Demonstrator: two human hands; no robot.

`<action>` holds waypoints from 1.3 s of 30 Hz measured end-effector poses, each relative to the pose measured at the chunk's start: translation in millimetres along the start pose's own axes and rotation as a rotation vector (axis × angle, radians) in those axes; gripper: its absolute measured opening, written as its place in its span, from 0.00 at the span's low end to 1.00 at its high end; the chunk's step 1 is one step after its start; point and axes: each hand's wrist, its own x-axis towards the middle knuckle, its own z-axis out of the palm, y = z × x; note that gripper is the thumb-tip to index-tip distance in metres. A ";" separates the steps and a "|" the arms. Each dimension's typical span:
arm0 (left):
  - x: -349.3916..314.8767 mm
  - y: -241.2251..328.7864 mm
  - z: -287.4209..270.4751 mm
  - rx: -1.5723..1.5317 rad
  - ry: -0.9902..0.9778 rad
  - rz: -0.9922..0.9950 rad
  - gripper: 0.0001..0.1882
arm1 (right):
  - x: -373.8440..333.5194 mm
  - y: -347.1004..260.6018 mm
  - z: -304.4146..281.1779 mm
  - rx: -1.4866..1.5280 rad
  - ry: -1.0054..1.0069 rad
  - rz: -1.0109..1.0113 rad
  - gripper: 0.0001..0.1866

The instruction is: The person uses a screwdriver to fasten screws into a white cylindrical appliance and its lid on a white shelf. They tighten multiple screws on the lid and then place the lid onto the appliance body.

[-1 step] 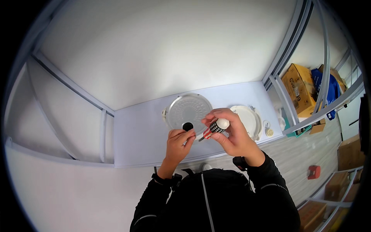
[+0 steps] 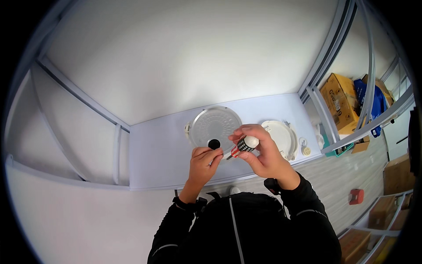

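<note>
We look down on a pale bench (image 2: 154, 152) set against a plain white wall (image 2: 184, 53), with grey metal framing at either side. The screwdriver (image 2: 247, 144) is above the bench, in front of its near edge as we see it, in our right hand (image 2: 269, 157). Its handle has a black-and-white checked band, a rounded white end and a red-and-white part toward the shaft; the dark shaft points down and to the left. The right fingers curl around the handle, thumb below and the others above. Our left hand (image 2: 202, 168) is just beside the shaft's end, its fingertips drawn narrow in a pinch; whether they grip some small thing we cannot tell.

Beyond the hands lies a round silver metal piece (image 2: 215, 123) in a pale rim, with a black round spot (image 2: 214, 144) near its front edge, close above the left fingertips. To the right, partly behind our right hand, is a white round part (image 2: 278, 132), and past it a small yellowish disc (image 2: 306, 151). Farther right we see a yellow-brown carton (image 2: 339, 103), a blue bag (image 2: 376, 105) and, on the floor (image 2: 336, 193), a red object (image 2: 356, 196).
</note>
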 end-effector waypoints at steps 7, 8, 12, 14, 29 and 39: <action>2.2 1.4 -3.4 0.007 -0.006 0.001 0.12 | -5.5 22.7 -1.4 -0.288 -0.079 -0.157 0.28; 2.1 0.7 -3.1 0.006 -0.006 -0.001 0.12 | -5.2 22.2 -0.8 -0.295 -0.084 -0.140 0.28; 0.0 0.1 -2.6 0.009 -0.024 -0.011 0.12 | -8.3 23.7 8.5 -0.164 0.012 -0.081 0.28; -1.3 -0.8 -2.4 0.009 -0.018 -0.005 0.12 | -9.7 25.1 10.0 -0.146 0.018 -0.071 0.28; -6.5 0.2 0.3 0.027 0.007 -0.003 0.14 | 5.9 18.4 11.5 -0.503 -0.008 -0.186 0.32; -5.7 5.4 -2.2 -0.006 0.040 -0.004 0.15 | 21.8 -2.8 12.3 -0.484 -0.133 -0.079 0.44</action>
